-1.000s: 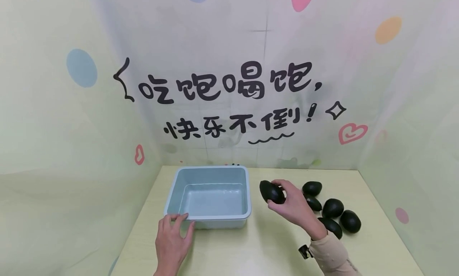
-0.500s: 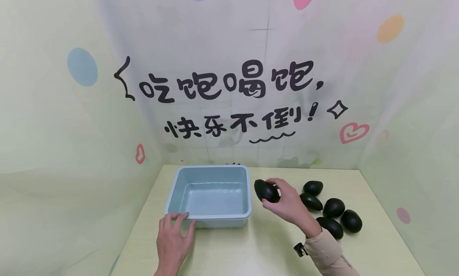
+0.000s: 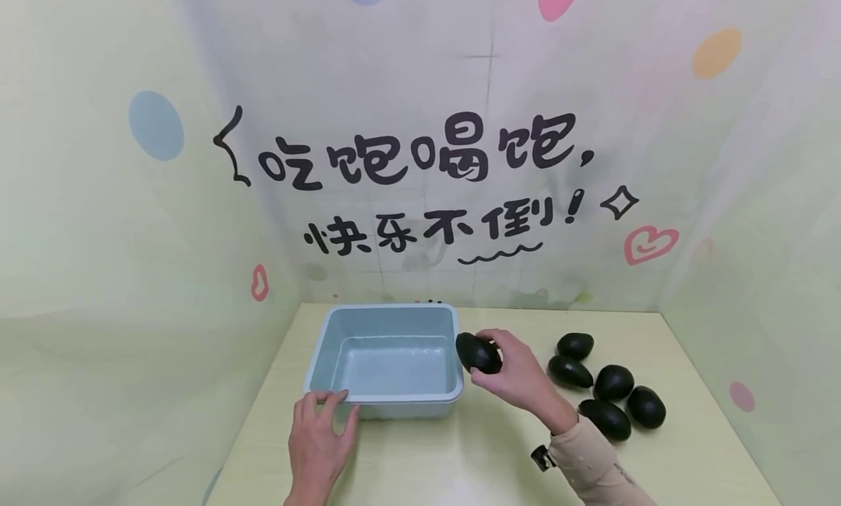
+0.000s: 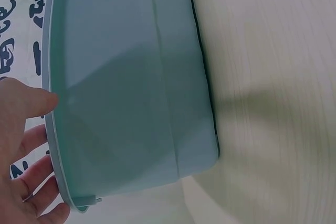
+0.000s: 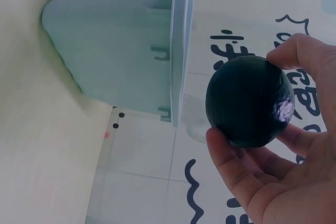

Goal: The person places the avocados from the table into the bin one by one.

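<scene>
A dark, nearly black avocado is held up at the right rim of a pale blue plastic bin. My right hand grips it between thumb and fingers. Seen from the right wrist, the avocado looks round and glossy, level with the bin's rim. My left hand holds the bin's near rim at its left corner. In the left wrist view the thumb lies on the outer side of the bin wall, and the other fingertips go behind the rim. The bin's visible floor is bare.
Several more avocados lie loosely grouped on the light wooden table at the right, one of them close to my right sleeve. A printed cloth backdrop with dark lettering stands behind the table and along both sides.
My right hand has carried the avocado leftward, from beside the bin up to its right rim. The left hand keeps its place on the bin.
</scene>
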{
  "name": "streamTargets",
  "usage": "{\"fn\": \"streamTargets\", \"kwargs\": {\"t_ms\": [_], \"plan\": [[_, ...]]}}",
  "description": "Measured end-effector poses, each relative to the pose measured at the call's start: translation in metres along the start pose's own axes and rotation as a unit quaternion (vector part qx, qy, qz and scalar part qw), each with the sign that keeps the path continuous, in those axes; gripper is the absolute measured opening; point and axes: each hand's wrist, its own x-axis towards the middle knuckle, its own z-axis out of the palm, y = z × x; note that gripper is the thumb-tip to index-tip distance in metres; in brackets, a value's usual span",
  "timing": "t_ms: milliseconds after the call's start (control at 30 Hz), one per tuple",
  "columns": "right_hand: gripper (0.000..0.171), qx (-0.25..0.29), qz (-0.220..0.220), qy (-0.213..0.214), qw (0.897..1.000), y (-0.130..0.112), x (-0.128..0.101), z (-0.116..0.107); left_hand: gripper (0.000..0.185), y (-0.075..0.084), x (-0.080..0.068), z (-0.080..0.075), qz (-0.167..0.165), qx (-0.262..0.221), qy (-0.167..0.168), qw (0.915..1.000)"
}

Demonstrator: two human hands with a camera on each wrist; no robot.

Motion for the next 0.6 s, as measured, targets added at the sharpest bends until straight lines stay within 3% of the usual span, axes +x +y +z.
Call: {"fn": "streamTargets", "kwargs": {"t_ms": [600], "plan": [[0.054,0.01,0.003,-0.028,1.0,-0.01,0.003,0.014,0.032,0.0,0.001,-0.001,0.005,0.004,-0.002,1.0]]}}
